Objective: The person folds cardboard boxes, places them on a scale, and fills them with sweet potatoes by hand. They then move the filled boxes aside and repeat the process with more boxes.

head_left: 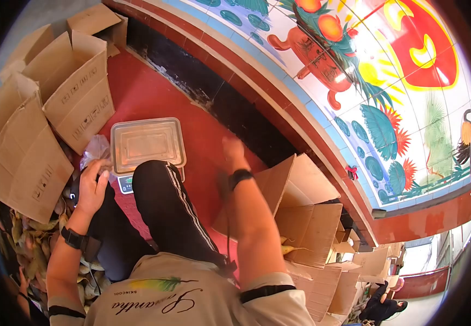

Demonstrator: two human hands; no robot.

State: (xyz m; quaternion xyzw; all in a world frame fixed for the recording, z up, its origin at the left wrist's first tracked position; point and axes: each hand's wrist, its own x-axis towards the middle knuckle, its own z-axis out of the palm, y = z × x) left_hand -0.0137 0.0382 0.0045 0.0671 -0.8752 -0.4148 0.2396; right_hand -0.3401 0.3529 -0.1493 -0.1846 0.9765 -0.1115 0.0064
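Note:
My left hand (92, 187) rests at the lower edge of a crumpled clear plastic bag (96, 150), fingers stretched and apart, touching it. My right hand (232, 150) is raised over the red floor (154, 95), just right of the scale; it is blurred and I see nothing in it. Between the hands stands a digital scale (127, 185) carrying a shallow rectangular metal tray (147, 142). My bent knee in black trousers with a white stripe (165, 201) covers the scale's front. Both wrists wear black bands.
Open cardboard boxes (75, 89) stand stacked at the left, and more boxes (306, 217) at the right, one with yellowish corn (291, 249) inside. Dry husks (29, 244) lie at the lower left. A painted wall (387, 81) curves behind. Another person sits at the lower right (379, 307).

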